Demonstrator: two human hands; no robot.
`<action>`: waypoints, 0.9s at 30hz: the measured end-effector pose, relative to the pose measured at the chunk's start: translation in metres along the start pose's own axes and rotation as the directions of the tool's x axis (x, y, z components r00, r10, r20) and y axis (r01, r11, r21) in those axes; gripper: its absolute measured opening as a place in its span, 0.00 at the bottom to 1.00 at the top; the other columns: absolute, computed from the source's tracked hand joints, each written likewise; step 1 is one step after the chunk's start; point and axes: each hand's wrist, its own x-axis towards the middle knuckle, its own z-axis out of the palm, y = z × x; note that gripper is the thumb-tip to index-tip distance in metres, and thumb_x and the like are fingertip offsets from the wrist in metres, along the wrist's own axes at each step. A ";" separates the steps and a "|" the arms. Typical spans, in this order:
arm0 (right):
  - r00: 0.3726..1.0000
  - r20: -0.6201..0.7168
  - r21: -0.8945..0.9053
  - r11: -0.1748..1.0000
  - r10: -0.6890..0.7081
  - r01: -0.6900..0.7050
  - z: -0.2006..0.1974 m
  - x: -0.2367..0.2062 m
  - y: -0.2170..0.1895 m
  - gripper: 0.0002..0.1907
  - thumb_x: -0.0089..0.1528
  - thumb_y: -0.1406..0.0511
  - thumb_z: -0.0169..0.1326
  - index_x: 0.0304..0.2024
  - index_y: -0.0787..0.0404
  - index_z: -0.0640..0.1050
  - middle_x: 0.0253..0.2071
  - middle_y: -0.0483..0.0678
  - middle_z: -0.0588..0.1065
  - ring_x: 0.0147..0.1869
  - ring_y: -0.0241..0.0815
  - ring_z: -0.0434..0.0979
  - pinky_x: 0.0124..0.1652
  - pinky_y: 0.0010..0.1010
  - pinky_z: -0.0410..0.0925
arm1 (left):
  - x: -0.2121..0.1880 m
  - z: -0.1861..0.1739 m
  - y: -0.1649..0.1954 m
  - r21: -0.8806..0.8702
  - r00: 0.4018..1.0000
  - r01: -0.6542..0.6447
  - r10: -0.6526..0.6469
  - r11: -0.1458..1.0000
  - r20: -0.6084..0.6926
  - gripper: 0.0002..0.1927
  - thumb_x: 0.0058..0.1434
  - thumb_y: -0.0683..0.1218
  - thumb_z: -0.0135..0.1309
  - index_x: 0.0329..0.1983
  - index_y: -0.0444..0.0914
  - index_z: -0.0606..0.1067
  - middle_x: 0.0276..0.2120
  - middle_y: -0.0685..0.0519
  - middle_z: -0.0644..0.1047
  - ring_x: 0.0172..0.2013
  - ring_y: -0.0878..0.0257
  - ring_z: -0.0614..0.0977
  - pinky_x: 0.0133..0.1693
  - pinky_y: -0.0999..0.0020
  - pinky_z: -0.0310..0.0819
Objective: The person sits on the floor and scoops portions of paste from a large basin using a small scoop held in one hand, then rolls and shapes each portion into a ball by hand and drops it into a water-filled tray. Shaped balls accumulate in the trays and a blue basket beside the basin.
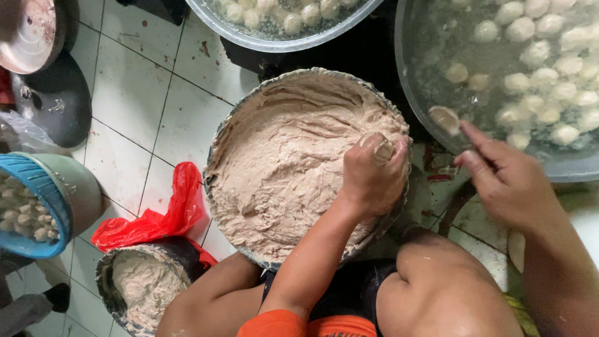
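Meatball forming over the paste bowl, floor level.

Left hand (373, 171) fisted at the right rim of the big bowl of meat paste (281, 162), squeezing a lump out the top. Right hand (505, 181) pinches a spoon (444, 118) carrying a formed ball over the pot of water (430, 37) with floating meatballs (549, 75). Best squeeze evenly, scoop clean, drop low. Bowl and pot rims nearly touch; open tiled floor (131, 93) lies left, red plastic bag (162, 212) beside it.
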 end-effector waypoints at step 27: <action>0.979 0.196 0.078 0.996 -0.047 0.033 0.012 -0.020 -0.025 0.28 0.66 0.63 0.52 0.70 0.51 0.72 0.47 0.52 0.80 0.39 0.38 0.76 0.40 0.32 0.70 | 0.000 0.012 -0.046 -0.210 0.988 0.034 -0.066 0.977 -0.143 0.09 0.62 0.46 0.63 0.32 0.37 0.76 0.23 0.47 0.80 0.23 0.59 0.84 0.26 0.66 0.77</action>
